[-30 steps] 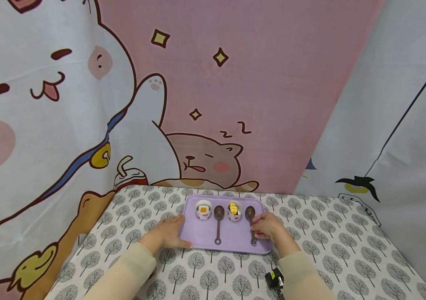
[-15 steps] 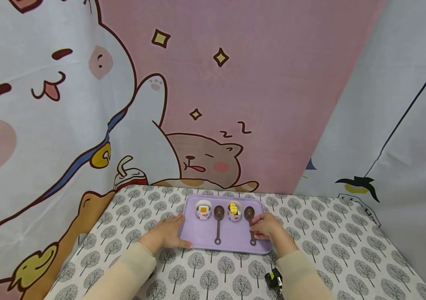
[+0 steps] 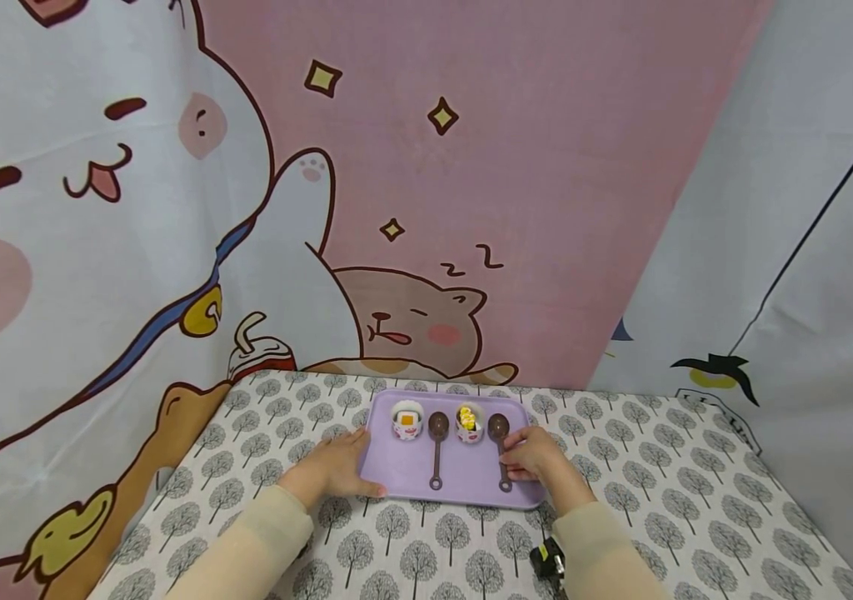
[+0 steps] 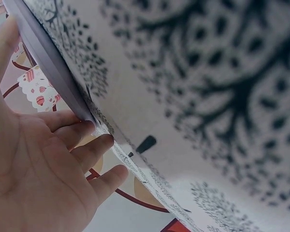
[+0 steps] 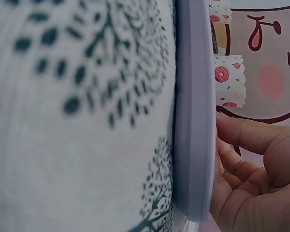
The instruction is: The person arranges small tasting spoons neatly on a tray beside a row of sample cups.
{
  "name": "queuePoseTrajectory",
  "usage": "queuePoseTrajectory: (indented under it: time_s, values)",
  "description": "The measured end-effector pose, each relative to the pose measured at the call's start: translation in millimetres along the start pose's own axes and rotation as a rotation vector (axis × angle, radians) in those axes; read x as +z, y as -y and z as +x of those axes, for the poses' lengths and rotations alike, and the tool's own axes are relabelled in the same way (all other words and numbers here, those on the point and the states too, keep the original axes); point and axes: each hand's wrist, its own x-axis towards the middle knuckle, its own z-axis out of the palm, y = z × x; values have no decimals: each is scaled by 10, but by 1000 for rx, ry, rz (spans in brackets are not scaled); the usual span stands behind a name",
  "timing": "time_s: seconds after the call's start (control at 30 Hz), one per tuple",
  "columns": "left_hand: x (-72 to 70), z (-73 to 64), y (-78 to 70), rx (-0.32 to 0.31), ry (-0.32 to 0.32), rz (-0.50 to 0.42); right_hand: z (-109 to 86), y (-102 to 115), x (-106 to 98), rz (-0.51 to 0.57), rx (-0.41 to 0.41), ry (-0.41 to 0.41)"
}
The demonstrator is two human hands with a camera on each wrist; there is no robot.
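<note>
A lilac tray [image 3: 404,475] lies on the cloth, bearing two brown spoons and two small printed paper cups. My right hand [image 3: 539,457] pinches the handle of the right-hand spoon [image 3: 498,427], whose bowl points away from me. In the right wrist view the tray's rim hides that spoon. At the tray's left edge rests my left hand [image 3: 331,468], fingers spread and thumb at the near corner. Between the cups lies the other spoon [image 3: 437,458]. The left cup [image 3: 407,432] holds something white with an orange square; yellow and dark pieces fill the right cup [image 3: 470,434].
A black device [image 3: 546,557] with a yellow mark sits by the right sleeve. The table's cloth [image 3: 355,550] has a tree print. Behind it hangs a cartoon-printed curtain [image 3: 546,208].
The right-hand spoon has shifted slightly left, toward the right cup, with my right hand's fingers on its handle. My left hand and the tray have stayed put.
</note>
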Motion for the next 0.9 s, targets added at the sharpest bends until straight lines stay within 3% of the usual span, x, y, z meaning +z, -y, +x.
queuePoseTrajectory:
  time_s: [0.9]
  values:
    - [21,8,15,7,-11,8,-5,-8,11,9,-28,7]
